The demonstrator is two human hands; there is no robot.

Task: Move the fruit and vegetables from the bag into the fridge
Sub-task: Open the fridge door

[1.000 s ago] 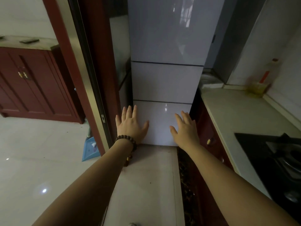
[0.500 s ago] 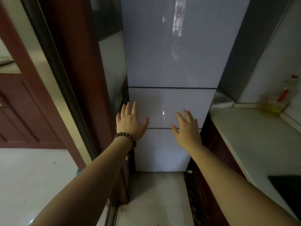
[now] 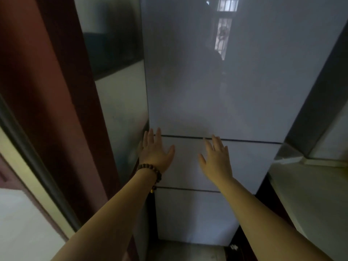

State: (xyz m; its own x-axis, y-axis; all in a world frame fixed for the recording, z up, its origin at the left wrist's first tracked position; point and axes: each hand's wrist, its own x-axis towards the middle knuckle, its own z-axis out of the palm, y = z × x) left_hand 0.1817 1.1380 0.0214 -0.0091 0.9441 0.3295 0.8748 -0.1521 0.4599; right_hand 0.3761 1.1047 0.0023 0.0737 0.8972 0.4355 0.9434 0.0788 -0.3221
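Glossy pale fridge (image 3: pixel 216 81) fills the narrow kitchen — left hand (image 3: pixel 157 152) and right hand (image 3: pixel 216 159) raised before it, fingers spread, holding nothing — countertop (image 3: pixel 310 194) right.

Left hand (image 3: pixel 157 152), right hand (image 3: pixel 216 159): both arms outstretched, fingers straight, spread.

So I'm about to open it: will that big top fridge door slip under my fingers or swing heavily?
The top door looks glossy, mirroring a window, so probably slippery. No handle shows; an edge grip seems likelier. Its size suggests a heavy swing.
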